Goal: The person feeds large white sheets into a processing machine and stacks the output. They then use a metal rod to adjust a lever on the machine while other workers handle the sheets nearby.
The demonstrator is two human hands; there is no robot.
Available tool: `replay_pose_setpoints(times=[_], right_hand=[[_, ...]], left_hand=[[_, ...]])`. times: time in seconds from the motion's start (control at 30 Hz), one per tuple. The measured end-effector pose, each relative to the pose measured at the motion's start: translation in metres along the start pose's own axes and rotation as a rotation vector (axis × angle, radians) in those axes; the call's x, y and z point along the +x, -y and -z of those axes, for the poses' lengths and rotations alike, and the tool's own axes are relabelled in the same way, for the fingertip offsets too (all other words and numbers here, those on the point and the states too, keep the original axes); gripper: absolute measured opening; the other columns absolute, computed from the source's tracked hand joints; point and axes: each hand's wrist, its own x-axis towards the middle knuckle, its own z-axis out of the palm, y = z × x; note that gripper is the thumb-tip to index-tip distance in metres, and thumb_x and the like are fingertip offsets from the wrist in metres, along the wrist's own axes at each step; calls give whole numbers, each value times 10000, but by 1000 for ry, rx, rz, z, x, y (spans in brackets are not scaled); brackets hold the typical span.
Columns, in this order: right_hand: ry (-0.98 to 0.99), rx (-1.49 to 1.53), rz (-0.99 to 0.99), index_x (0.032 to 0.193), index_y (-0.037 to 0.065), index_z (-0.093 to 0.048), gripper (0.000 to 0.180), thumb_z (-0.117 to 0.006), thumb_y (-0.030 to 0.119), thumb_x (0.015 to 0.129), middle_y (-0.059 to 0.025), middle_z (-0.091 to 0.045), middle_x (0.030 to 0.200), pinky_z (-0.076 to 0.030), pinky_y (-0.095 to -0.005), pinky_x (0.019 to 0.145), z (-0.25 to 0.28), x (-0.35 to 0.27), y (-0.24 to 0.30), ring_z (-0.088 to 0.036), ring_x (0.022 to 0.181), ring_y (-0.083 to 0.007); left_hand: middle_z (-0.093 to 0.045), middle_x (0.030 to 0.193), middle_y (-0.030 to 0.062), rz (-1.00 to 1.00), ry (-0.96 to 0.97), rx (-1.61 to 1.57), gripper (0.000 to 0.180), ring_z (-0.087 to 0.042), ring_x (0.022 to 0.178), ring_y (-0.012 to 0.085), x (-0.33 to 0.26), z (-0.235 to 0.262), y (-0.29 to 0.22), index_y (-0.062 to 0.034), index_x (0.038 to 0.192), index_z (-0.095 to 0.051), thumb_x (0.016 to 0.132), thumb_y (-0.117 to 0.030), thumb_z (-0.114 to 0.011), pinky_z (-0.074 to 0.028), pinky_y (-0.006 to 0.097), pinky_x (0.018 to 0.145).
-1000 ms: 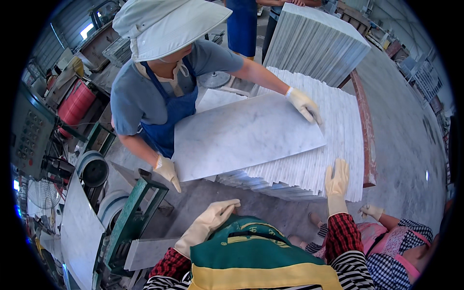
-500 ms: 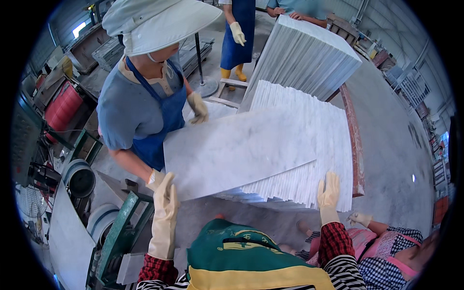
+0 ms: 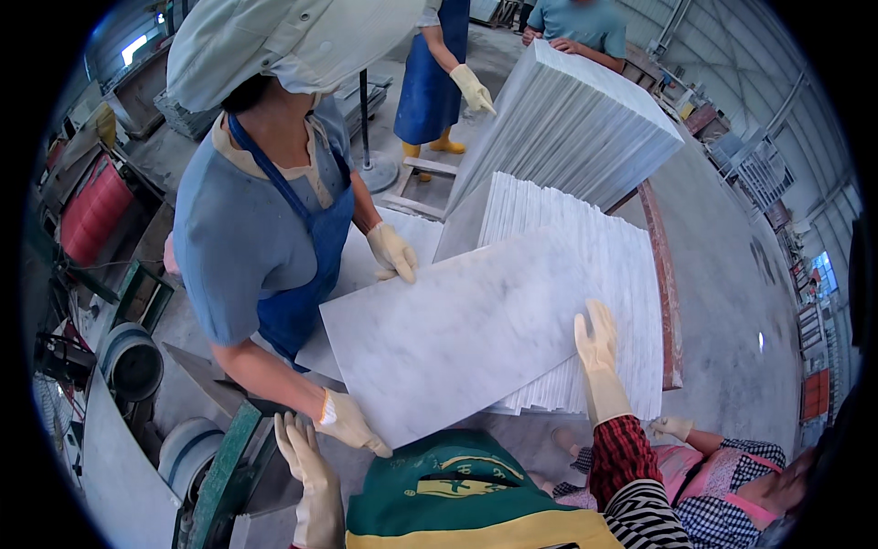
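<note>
Locating the Slab from the Fingers

I read the right hand (image 3: 599, 361) as nearer: fingers extended, not wrapped, with the grey-white slab (image 3: 457, 325) directly to their left; contact I cannot tell. Its long axis runs from those fingers leftward and slightly back, partly over the stack (image 3: 633, 274). The left hand (image 3: 311, 471), fingers spread and empty, has the slab rightward, past a co-worker's hand (image 3: 352, 425).
</note>
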Motion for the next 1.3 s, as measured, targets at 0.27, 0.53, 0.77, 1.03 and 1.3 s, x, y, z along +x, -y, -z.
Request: replay_pose_setpoints(times=[0.27, 0.53, 0.77, 1.03, 1.3], right_hand=[[48, -218, 194, 1361, 34, -582, 482, -631, 270, 944, -237, -569, 1391, -379, -493, 1134, -34, 34, -17, -494, 1315, -429], [25, -131, 190, 1386, 21, -558, 488, -627, 245, 958, -275, -536, 1413, -363, -522, 1142, -34, 30, -6, -472, 1324, -463], [47, -149, 148, 1366, 13, -566, 471, -627, 231, 953, -263, -543, 1411, -376, -518, 1128, -31, 31, -3, -482, 1315, -452], [25, -190, 199, 1309, 15, -587, 412, -625, 208, 947, -238, -577, 1353, -409, -502, 1091, -29, 37, 0, -508, 1268, -437], [-23, -202, 199, 1281, 12, -586, 408, -632, 204, 924, -207, -579, 1336, -407, -484, 1087, -31, 36, 2, -509, 1251, -407]], left_hand=[[-417, 1515, 247, -672, 167, 555, 563, -461, 1378, 347, -40, -18, -24, 76, 1512, -312, 1002, -59, -508, -344, 445, 1169], [-620, 1213, 272, -1110, 540, 982, 565, -579, 1124, 474, -36, -134, -63, 59, 1276, -580, 742, -52, -727, -407, 547, 1040], [-685, 996, 196, -1198, 889, 918, 508, -635, 965, 437, -22, -214, -80, -19, 1293, -603, 810, -108, -736, -480, 523, 878], [-734, 977, 135, -782, 1307, 1301, 500, -710, 794, 341, -8, -323, 20, -144, 1485, -407, 1007, -272, -474, -523, 509, 715], [-703, 1112, 231, -465, 1221, 1518, 562, -676, 998, 414, 3, -413, 70, -189, 1545, -340, 1016, -350, -441, -508, 521, 892]])
